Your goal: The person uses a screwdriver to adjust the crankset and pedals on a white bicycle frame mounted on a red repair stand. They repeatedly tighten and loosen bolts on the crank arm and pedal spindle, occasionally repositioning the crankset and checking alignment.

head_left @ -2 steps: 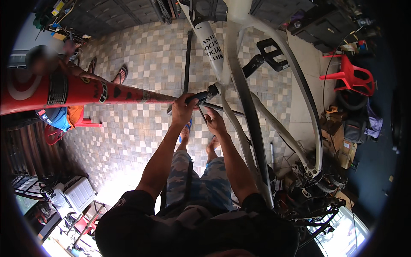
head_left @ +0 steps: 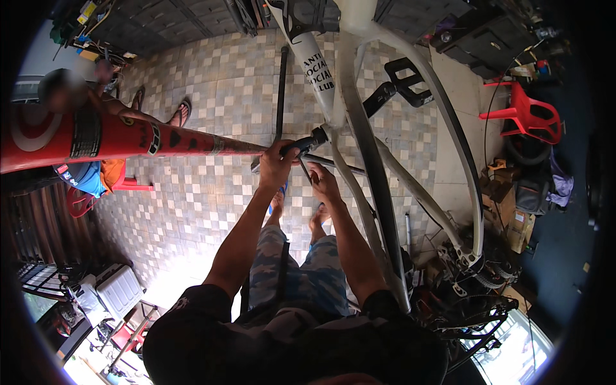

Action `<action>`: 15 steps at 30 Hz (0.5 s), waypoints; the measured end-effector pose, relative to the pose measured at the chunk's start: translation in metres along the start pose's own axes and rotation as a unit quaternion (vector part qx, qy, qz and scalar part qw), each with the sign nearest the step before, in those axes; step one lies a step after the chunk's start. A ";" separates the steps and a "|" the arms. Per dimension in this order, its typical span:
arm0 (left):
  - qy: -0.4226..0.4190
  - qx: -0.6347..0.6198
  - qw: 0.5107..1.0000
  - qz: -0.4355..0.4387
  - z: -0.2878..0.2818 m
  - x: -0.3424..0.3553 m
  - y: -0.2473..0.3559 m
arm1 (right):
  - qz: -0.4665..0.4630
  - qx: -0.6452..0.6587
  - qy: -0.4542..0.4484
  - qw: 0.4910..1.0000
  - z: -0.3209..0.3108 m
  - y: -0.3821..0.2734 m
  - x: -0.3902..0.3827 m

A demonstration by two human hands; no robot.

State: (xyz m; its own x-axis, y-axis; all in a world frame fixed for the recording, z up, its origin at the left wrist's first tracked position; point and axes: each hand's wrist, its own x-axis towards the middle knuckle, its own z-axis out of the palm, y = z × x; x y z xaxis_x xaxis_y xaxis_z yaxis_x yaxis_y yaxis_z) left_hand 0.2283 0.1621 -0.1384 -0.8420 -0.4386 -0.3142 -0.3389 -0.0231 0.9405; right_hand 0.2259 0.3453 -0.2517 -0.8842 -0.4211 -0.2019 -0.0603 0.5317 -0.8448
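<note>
A pale grey bicycle frame [head_left: 350, 83] stands in front of me, to the right of my hands. From its lower bracket a black crank arm [head_left: 314, 139] reaches left toward me. My left hand [head_left: 277, 165] is closed round the outer end of that crank arm, hiding what is there. Close beside it, my right hand [head_left: 323, 184] pinches a thin dark rod-like tool [head_left: 304, 168], whose upper tip meets the crank end by my left fingers. The tool's exact kind cannot be made out. On the frame's far side another crank carries a black platform pedal [head_left: 409, 82].
A long red tube with decals [head_left: 179, 141] comes in from the left, ending near my left hand. Black stand legs [head_left: 281, 96] lie on the tiled floor [head_left: 218, 77]. Another person [head_left: 119, 106] is at the left. A red chair [head_left: 523, 112] and boxes [head_left: 500, 199] line the right.
My left hand's fingers have shifted slightly on the crank arm. My right hand and the bicycle frame look almost unmoved.
</note>
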 end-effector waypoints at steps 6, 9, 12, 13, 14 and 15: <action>-0.005 -0.020 0.998 0.064 0.013 0.014 -0.005 | -0.014 0.045 0.023 0.999 -0.009 0.007 0.014; 0.007 -0.066 0.997 -0.036 -0.009 0.012 -0.024 | 0.109 0.166 -0.068 0.978 -0.004 -0.023 0.015; 0.149 -0.014 0.989 0.020 0.001 0.002 -0.063 | 0.113 0.240 -0.127 0.956 -0.002 -0.006 0.013; 0.165 -0.064 0.982 -0.065 0.008 -0.004 -0.082 | 0.120 0.263 -0.117 0.950 0.002 -0.015 0.011; 0.140 -0.091 0.982 -0.088 0.013 -0.009 -0.101 | 0.125 0.254 -0.126 0.951 -0.001 -0.020 0.010; 0.162 -0.149 0.969 -0.113 0.028 -0.011 -0.109 | 0.133 0.245 -0.129 0.952 -0.003 -0.021 0.009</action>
State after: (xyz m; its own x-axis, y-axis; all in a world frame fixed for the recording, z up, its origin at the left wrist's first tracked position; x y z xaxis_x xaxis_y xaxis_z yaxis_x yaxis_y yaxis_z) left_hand 0.2627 0.1945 -0.2416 -0.5684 -0.6494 -0.5052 -0.3225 -0.3890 0.8629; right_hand 0.2183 0.3328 -0.2345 -0.6912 -0.5201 -0.5018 0.4282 0.2647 -0.8641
